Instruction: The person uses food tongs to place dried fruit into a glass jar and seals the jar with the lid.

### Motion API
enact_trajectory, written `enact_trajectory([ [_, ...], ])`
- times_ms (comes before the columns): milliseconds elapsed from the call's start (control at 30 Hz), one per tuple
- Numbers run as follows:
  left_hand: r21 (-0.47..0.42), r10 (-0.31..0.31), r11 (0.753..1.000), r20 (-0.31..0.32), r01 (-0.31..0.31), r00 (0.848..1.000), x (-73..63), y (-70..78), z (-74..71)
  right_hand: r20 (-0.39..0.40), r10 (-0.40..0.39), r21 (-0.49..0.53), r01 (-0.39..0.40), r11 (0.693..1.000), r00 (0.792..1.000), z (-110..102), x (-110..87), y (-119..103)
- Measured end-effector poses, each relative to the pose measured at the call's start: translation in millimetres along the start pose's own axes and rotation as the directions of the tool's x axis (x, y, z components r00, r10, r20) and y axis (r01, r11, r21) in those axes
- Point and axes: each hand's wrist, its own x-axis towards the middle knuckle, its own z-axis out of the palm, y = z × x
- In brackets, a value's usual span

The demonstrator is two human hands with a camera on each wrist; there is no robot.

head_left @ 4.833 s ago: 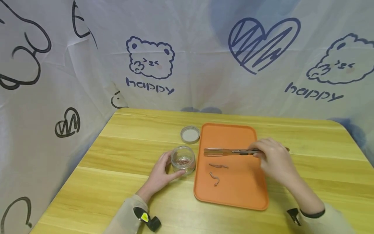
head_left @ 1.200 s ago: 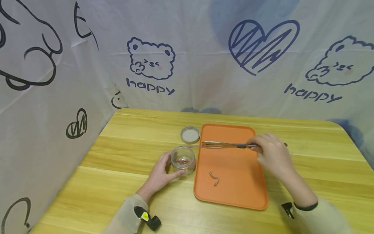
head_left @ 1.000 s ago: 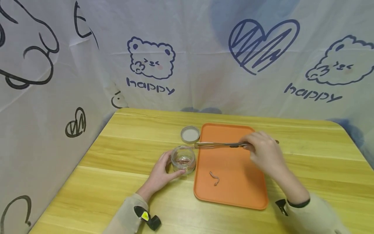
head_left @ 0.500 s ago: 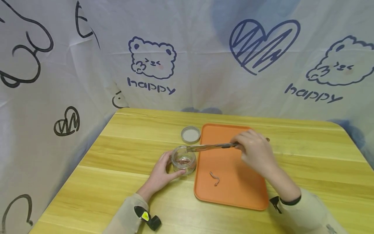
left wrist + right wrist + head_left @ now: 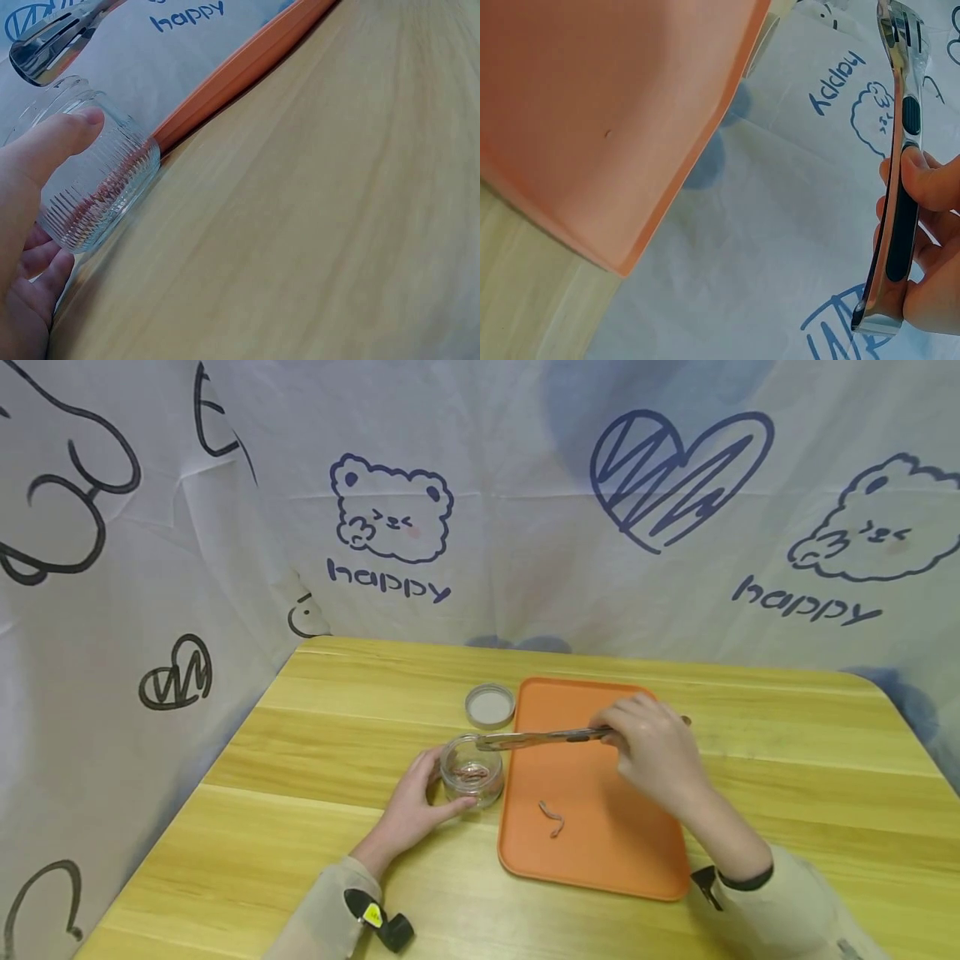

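My left hand (image 5: 408, 806) holds a clear glass jar (image 5: 471, 789) upright on the table, thumb on the near side and fingers behind. Reddish-brown, worm-like pieces (image 5: 470, 773) lie at the bottom of the ribbed jar (image 5: 112, 176). Metal tongs (image 5: 536, 740) with dark grip pads are in my right hand (image 5: 654, 752), gripped along the handle. Their slotted tips are over the jar's open mouth; in the left wrist view the tong head (image 5: 56, 46) is just above the rim, with no piece visible between the tips. One thin, curved worm-like piece (image 5: 553, 818) lies on the orange tray (image 5: 600, 860).
A round lid (image 5: 490, 706) lies behind the jar, close to the tray's left edge. Tray and jar stand side by side on a wood-grain table (image 5: 300, 760). A printed cloth (image 5: 517, 543) hangs behind the table.
Two pieces lay on the tray earlier; one is left. The right hand carried the other leftward in the tongs to the jar; it no longer shows at the tips. The left hand has stayed put.
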Motion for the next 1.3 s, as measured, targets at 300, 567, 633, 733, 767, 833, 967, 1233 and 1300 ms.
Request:
enact_trajectory([
  [300,-0.014,-0.022,1.000,0.004,0.022,1.000,0.9,2.6,-1.5,0.006,0.052,0.004,-0.052,0.999,0.999,-7,-6.0,5],
  [567,-0.025,-0.031,0.999,0.006,0.031,0.999,0.5,3.9,-1.0,0.029,0.090,0.021,-0.091,0.996,0.996,-14,-19.6,14],
  [633,-0.024,-0.033,0.999,0.006,0.033,0.999,0.4,4.1,-1.0,0.035,0.100,0.012,-0.100,0.995,0.994,-16,-23.5,17],
  [733,-0.022,-0.033,0.999,0.005,0.033,0.999,0.1,4.1,-0.9,0.049,0.109,0.002,-0.109,0.994,0.993,-19,-29.4,20],
  [767,-0.023,-0.033,0.999,0.004,0.033,0.999,0.1,4.1,-0.9,0.055,0.114,0.000,-0.114,0.993,0.992,-19,-31.7,21],
  [833,-0.021,-0.033,0.999,0.001,0.033,0.999,0.0,3.5,-0.6,0.068,0.125,0.000,-0.125,0.992,0.990,-21,-36.9,23],
  [967,-0.023,-0.030,0.999,-0.003,0.030,1.000,0.1,2.1,0.1,0.104,0.142,0.009,-0.143,0.990,0.984,-21,-49.1,26],
  [1233,-0.028,-0.018,0.999,-0.001,0.018,1.000,0.8,-0.3,0.9,0.119,0.138,0.000,-0.139,0.990,0.983,-19,-67.6,32],
  [1300,-0.026,-0.018,0.999,0.000,0.018,1.000,0.9,-0.7,1.2,0.133,0.138,-0.003,-0.139,0.990,0.982,-18,-70.3,33],
])
